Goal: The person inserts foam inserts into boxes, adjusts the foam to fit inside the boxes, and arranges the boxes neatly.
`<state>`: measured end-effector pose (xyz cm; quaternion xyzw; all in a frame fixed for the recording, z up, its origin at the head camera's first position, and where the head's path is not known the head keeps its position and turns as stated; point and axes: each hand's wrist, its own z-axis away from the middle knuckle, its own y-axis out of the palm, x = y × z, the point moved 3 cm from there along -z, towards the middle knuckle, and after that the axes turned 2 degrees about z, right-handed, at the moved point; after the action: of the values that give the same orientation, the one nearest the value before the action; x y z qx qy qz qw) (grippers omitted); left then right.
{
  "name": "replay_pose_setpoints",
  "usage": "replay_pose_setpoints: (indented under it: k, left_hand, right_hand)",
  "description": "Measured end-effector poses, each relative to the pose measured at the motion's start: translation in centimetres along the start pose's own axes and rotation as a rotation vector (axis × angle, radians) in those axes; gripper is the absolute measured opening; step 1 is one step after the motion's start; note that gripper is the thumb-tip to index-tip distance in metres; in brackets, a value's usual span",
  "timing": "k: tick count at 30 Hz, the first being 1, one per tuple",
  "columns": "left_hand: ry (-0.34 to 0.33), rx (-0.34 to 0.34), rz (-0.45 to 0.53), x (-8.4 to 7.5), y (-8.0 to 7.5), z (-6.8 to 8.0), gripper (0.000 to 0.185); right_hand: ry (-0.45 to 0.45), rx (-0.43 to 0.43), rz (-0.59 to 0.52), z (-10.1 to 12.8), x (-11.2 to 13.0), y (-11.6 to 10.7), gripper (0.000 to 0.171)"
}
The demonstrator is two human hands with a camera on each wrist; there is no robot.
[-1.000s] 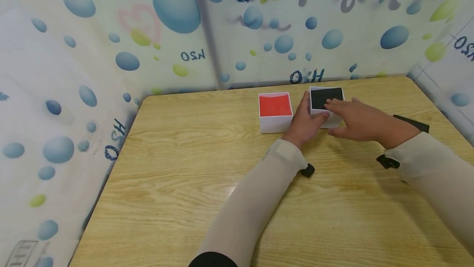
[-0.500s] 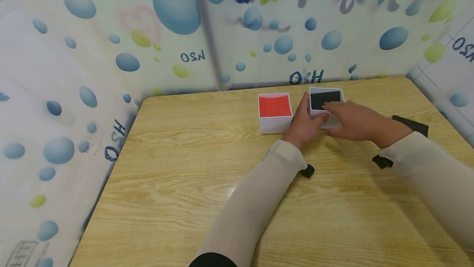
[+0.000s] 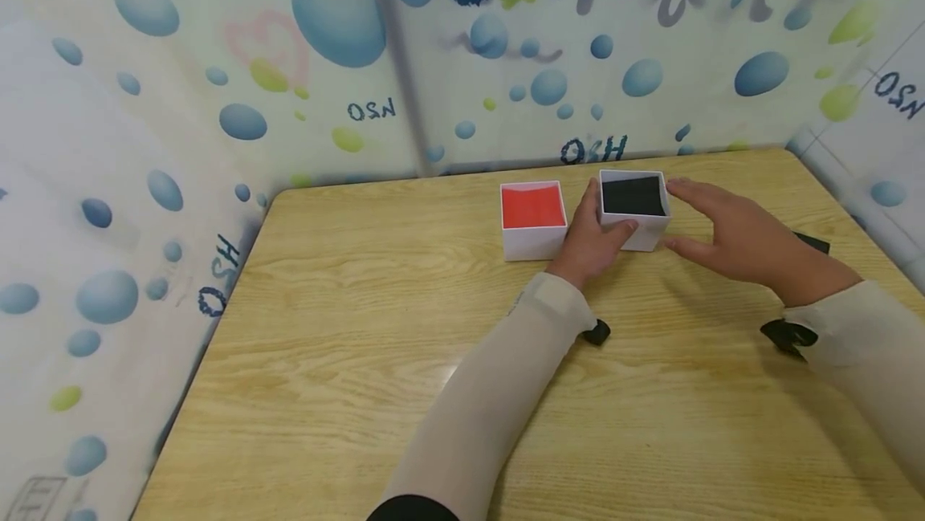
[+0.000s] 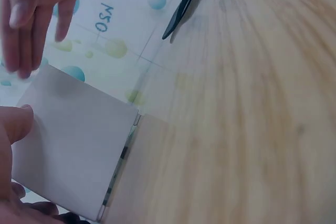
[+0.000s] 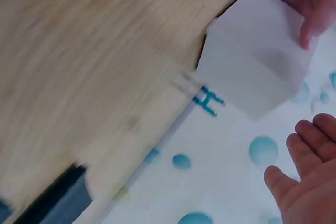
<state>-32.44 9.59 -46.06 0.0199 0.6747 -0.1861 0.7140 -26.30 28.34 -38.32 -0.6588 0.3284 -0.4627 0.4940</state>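
Note:
A small white box (image 3: pixel 636 230) stands near the far edge of the wooden table in the head view, with a black sheet (image 3: pixel 632 196) inside its open top. My left hand (image 3: pixel 588 244) holds this box at its left side, thumb across the front face and fingers along the side. To the right of the box my right hand (image 3: pixel 744 236) is held with fingers extended, holding nothing. In the right wrist view its palm is bare and apart from the box (image 5: pixel 257 51). Close by on the left stands a second white box (image 3: pixel 533 244) with a red sheet (image 3: pixel 532 206) in it.
A flat black piece (image 3: pixel 812 242) lies on the table (image 3: pixel 347 328) at the right, partly hidden behind my right wrist. The left wrist view shows it as a thin dark piece (image 4: pixel 182 8). A patterned backdrop (image 3: pixel 506 95) rises right behind the table's far edge.
My right hand has lifted off the black sheet and moved right, its fingers now outside the box. My left hand has stayed on the box.

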Motion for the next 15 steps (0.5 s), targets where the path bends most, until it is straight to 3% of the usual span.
replay_pose_setpoints:
  k: [7,15]
  left_hand:
    - [-0.019,-0.005,0.021,0.1,-0.1,-0.2,0.091]
    - [-0.017,-0.007,0.024,0.0,-0.3,-0.2,0.091]
  right_hand:
    - [0.039,-0.072,-0.012,3.6,-2.5,-0.7,0.088]
    - [0.108,-0.095,0.028,7.9,-5.3,-0.8,0.091]
